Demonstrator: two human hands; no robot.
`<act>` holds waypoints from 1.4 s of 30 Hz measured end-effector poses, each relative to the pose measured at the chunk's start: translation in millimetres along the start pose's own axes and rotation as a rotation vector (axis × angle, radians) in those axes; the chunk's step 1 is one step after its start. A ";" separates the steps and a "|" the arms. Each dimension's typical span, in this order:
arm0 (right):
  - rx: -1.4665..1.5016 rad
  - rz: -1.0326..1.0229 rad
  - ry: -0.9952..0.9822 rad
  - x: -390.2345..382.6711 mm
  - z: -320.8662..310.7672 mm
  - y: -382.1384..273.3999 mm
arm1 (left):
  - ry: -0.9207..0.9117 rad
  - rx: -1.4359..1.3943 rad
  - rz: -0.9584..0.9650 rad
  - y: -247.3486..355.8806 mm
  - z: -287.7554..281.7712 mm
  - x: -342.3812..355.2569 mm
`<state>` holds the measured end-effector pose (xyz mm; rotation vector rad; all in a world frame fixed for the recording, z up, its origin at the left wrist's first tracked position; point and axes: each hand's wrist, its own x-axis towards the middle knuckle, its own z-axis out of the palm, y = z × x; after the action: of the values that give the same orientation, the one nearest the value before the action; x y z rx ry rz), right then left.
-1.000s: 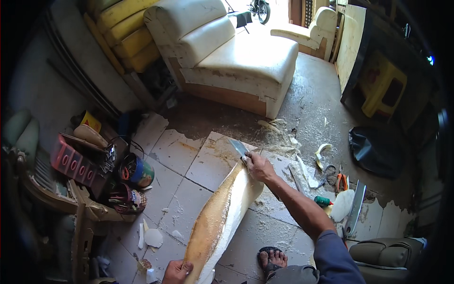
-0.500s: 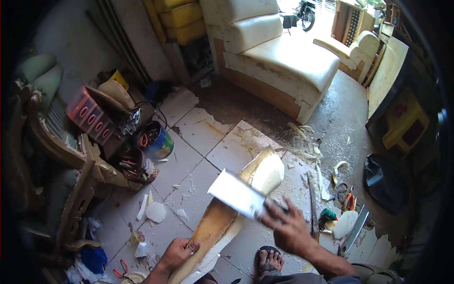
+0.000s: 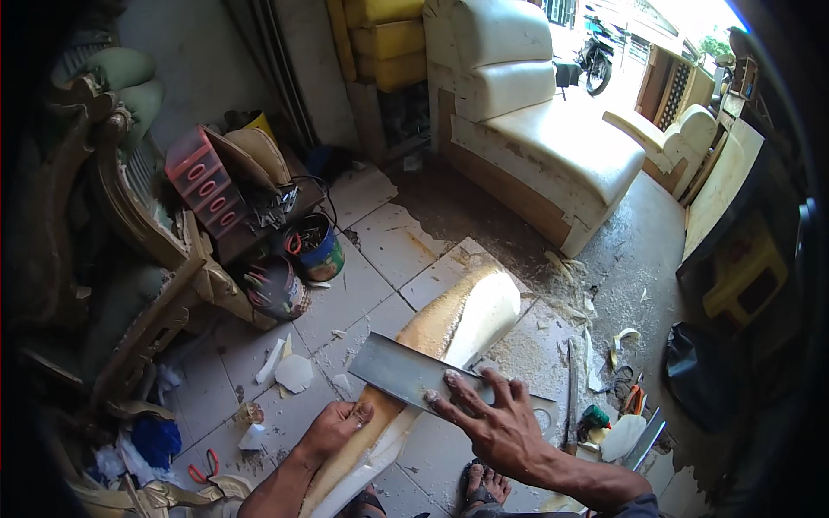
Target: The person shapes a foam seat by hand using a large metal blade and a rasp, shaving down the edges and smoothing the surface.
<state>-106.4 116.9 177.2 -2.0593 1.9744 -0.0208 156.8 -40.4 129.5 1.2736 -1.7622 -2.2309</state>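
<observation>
A long curved piece of foam, tan on top and whitish along its side, lies slanting up and away from me. My left hand grips its near left edge, thumb on top. Across its middle lies a flat rectangular grey metal blade, its left end sticking out past the foam. My right hand holds this blade near its right end, fingers bent and spread over the top. Pale dust clings to those fingertips. The palm hides part of the blade, and the near end of the foam runs out of view.
Tins of tools stand left, beside a red drawer box and a carved chair frame. A cream sofa section is ahead. Right lie a long knife, a green-handled tool and foam scraps.
The blade has come nearer along the foam and turned dull instead of glaring. My right hand has moved slightly left. The left hand sits a little farther up the foam, and the view has shifted.
</observation>
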 end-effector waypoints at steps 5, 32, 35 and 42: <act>0.046 0.017 0.245 13.9 6.7 1.8 | 0.121 0.635 0.464 -13.9 -19.3 -29.5; -0.015 0.069 0.740 45.5 86.6 78.0 | 0.148 0.136 0.164 -17.5 -55.5 -108.2; 0.249 0.508 0.436 51.0 87.0 108.8 | 0.141 0.208 0.210 -22.5 -57.8 -121.0; 0.192 0.473 0.473 58.7 94.6 130.4 | 0.155 0.265 0.147 -36.3 -57.9 -121.6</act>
<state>-210.5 75.1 47.4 -1.5194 2.5719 -0.6207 288.5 -15.2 167.6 1.2702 -2.0673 -1.8167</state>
